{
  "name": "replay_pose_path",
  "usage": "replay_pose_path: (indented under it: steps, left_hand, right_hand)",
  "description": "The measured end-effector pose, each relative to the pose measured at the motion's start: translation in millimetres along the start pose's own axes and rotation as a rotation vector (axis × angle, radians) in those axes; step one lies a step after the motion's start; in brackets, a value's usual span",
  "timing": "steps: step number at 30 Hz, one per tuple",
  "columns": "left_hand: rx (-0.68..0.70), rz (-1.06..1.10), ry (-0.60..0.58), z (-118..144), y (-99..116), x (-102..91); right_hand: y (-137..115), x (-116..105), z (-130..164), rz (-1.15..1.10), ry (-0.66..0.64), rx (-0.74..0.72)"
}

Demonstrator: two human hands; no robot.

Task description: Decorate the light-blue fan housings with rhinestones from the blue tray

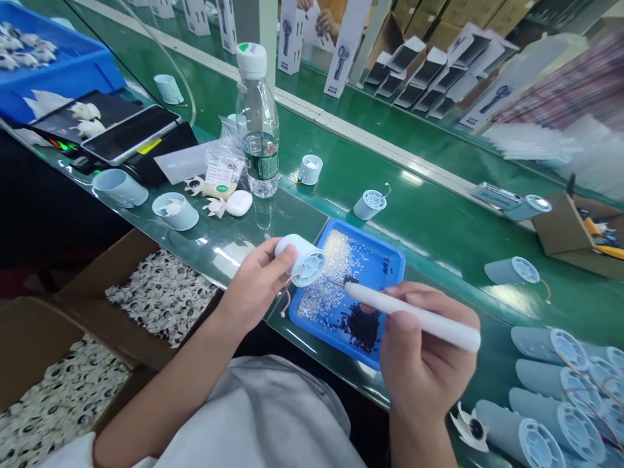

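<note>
My left hand point(260, 276) is closed around a light blue cylindrical fan housing point(298, 259), its spoked end turned toward the right. A thin reddish wire with a small white plug hangs from the housing. In my right hand point(429, 344) is a white pen-shaped screwdriver point(414, 315), its thin metal tip pointing left, close to the spoked end; contact cannot be made out. Beneath both hands lies a blue tray point(397, 260) with tiny clear pieces point(336, 250) on one side and small dark pieces point(363, 328), perhaps screws, on the other.
A water bottle point(260, 123) stands left of the tray, near a phone point(131, 133). Several housings point(550, 383) lie at the right beside a white fan blade point(470, 428). Boxes of blades point(160, 292) sit lower left. Across the belt, another person's hands point(325, 23) hold something white.
</note>
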State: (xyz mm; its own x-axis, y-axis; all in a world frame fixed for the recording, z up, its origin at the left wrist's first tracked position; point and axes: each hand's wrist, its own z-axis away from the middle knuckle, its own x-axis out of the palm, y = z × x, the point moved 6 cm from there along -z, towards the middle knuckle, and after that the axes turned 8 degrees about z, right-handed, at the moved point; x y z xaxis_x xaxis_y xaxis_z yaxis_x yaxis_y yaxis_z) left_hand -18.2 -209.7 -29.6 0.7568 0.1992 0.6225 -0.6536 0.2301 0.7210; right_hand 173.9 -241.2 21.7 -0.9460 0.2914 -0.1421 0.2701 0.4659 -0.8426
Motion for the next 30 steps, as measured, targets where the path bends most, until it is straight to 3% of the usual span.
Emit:
replay_pose_path:
  steps: [9,23,26,28,30]
  left_hand:
    - [-0.03,-0.019,-0.065,11,-4,11.7]
    - [-0.059,-0.101,-0.047,7,-8,15.6]
    - [0.138,-0.173,0.039,-4,8,22.9]
    - [0.356,-0.204,0.132,-4,24,30.7]
    - [0.531,-0.24,0.197,8,38,40.7]
  right_hand:
    - [-7,6,6,-0.026,-0.027,-0.037]
    - [6,7,14,0.086,0.016,-0.061]
    - [16,18,15,0.264,-0.067,0.105]
    - [19,33,19,0.312,-0.286,0.228]
    - [10,42,26,0.266,-0.47,0.262]
